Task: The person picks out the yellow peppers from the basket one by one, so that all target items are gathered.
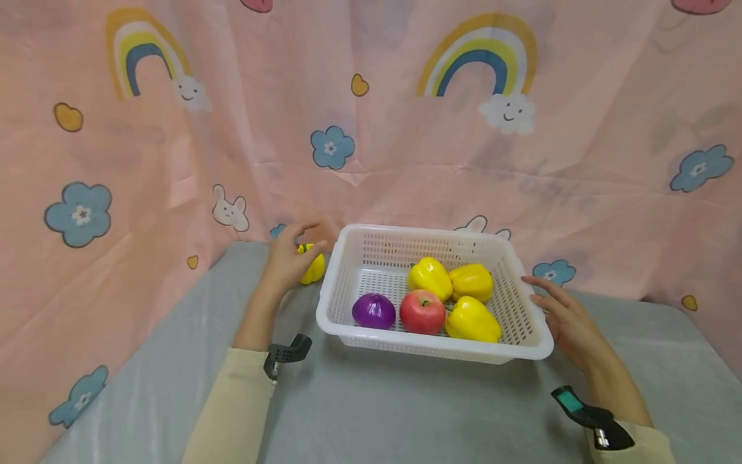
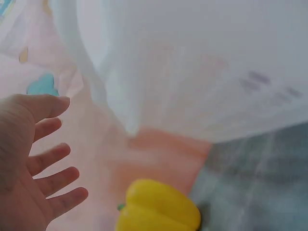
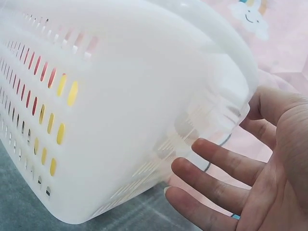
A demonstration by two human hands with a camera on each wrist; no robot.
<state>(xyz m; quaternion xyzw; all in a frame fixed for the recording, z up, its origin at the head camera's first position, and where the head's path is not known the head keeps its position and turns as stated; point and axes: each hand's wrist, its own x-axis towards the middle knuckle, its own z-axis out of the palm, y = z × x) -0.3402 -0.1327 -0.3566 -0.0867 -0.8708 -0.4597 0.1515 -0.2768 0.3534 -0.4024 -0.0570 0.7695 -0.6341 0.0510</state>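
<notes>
A white plastic basket (image 1: pixel 406 345) holds a purple onion-shaped vegetable (image 1: pixel 373 311), a red apple (image 1: pixel 422 312) and several yellow bell peppers (image 1: pixel 429 278). Outside it, by the left wall, another yellow bell pepper (image 2: pixel 156 207) lies on the table. My left hand (image 1: pixel 288 258) hovers around that pepper, partly covering it in the head view; the left wrist view has its fingers spread and apart from the pepper. At the basket's right rim is my right hand (image 1: pixel 570 322), its fingertips touching the edge, the other fingers loosely extended beside the wall (image 3: pixel 130 96).
A grey cloth-covered table (image 1: pixel 429 412) lies under the basket. Behind it hangs a pink curtain (image 1: pixel 382 193) printed with rainbows and flowers, close to the basket's back edge. Dark wrist devices (image 1: pixel 597 412) sit on both forearms.
</notes>
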